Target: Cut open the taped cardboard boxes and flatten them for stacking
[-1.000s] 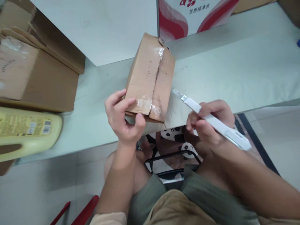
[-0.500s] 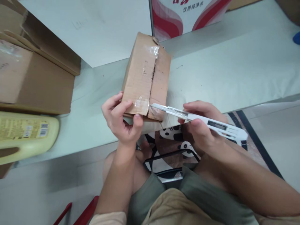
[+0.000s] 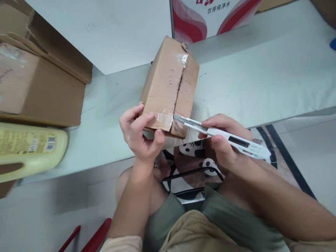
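A small brown cardboard box (image 3: pixel 164 84) sits tilted near the front edge of the table, with clear tape at both ends of its top seam. My left hand (image 3: pixel 143 134) grips its near left corner, thumb at the near edge and fingers over the top and side. In my right hand (image 3: pixel 228 134) is a white utility knife (image 3: pixel 223 134), held between thumb and fingers. Its blade is out, and the tip meets the seam at the near strip of tape (image 3: pixel 166 116). The box's inside is hidden.
Larger cardboard boxes (image 3: pixel 55 91) and a yellow jug (image 3: pixel 31 150) stand on the left of the pale table (image 3: pixel 249 84). Behind the small box are a white panel (image 3: pixel 110 31) and a red-and-white carton (image 3: pixel 210 17). A red object (image 3: pixel 97 236) is at the lower left on the floor.
The box and my left hand have shifted slightly to the right. The knife has moved a little left relative to the box, its blade tip now at the taped seam.
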`<state>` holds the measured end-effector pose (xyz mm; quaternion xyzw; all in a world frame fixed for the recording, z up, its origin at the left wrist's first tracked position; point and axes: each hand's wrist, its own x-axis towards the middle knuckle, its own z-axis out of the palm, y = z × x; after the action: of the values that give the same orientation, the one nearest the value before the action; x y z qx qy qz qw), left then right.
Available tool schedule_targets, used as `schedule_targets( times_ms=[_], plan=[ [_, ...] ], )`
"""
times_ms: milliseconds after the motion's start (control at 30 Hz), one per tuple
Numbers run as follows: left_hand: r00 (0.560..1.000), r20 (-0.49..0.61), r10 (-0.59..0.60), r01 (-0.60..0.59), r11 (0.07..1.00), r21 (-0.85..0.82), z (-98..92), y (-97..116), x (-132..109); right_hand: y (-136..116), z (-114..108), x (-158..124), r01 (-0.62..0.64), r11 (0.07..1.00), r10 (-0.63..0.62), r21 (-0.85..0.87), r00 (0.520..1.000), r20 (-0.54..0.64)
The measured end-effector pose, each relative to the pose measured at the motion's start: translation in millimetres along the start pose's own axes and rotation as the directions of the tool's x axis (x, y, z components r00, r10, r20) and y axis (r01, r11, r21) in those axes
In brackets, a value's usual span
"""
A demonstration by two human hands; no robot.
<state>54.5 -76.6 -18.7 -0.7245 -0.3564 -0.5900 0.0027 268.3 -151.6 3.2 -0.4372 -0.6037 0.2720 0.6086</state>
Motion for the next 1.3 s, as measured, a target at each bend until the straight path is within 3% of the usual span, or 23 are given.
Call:
schedule_targets(
  times_ms=[233,333,433,500,567,633,667,733,800,867,933,1000,1100,1200,1300],
  plan=[
    [0.999,0.028,0.023,-0.024,0.999,0.026,0.1,4,2,-5,2,-1,-0.077,0.995,0.069,0.068,0.992,0.102],
    [1.000,0.007,-0.025,0.024,0.999,0.045,-1.6,3,2,-6,0,-3,-0.058,0.993,0.046,0.106,0.992,0.114],
    [0.995,-0.025,-0.095,0.095,0.995,0.018,-3.9,2,4,-3,-2,-5,-0.028,0.968,0.005,0.250,0.996,0.091],
    [0.993,-0.036,-0.111,0.112,0.994,0.007,-4.5,0,5,0,-1,-4,-0.039,0.931,0.031,0.363,0.999,0.026],
    [0.993,-0.051,-0.106,0.106,0.994,0.007,-3.7,-4,5,3,-1,0,-0.021,0.913,0.082,0.408,0.988,-0.132],
    [0.991,-0.089,-0.098,0.098,0.995,-0.005,-2.0,-9,4,8,-1,6,0.009,0.952,0.088,0.307,0.950,-0.300],
    [0.988,-0.112,-0.102,0.101,0.995,-0.018,-1.3,-12,4,11,-2,9,-0.019,0.980,0.083,0.199,0.943,-0.322],
    [0.981,-0.139,-0.136,0.130,0.990,-0.051,-1.3,-16,5,20,-6,12,-0.143,0.986,0.121,-0.084,0.967,-0.225],
    [0.977,-0.124,-0.171,0.163,0.984,-0.071,-4.1,-16,8,32,-9,14,-0.229,0.901,0.231,-0.369,0.972,-0.041],
    [0.979,-0.077,-0.187,0.183,0.982,-0.054,-9.1,-12,14,44,-11,15,-0.233,0.772,0.361,-0.592,0.926,0.106],
    [0.980,-0.046,-0.191,0.190,0.981,-0.031,-14.1,-7,19,53,-10,15,-0.215,0.641,0.481,-0.737,0.860,0.168],
    [0.971,-0.051,-0.235,0.233,0.972,-0.039,-16.8,-3,22,56,-8,15,-0.197,0.554,0.557,-0.809,0.810,0.185],
    [0.935,-0.159,-0.316,0.305,0.948,-0.092,-16.1,-4,20,56,-6,14,-0.174,0.522,0.572,-0.835,0.798,0.191],
    [0.860,-0.328,-0.390,0.362,0.921,-0.147,-15.9,-12,20,57,-4,13,-0.143,0.576,0.507,-0.805,0.835,0.215],
    [0.745,-0.445,-0.497,0.445,0.867,-0.223,-24.3,-20,28,60,0,11,-0.052,0.717,0.331,-0.695,0.903,0.274]
  ],
)
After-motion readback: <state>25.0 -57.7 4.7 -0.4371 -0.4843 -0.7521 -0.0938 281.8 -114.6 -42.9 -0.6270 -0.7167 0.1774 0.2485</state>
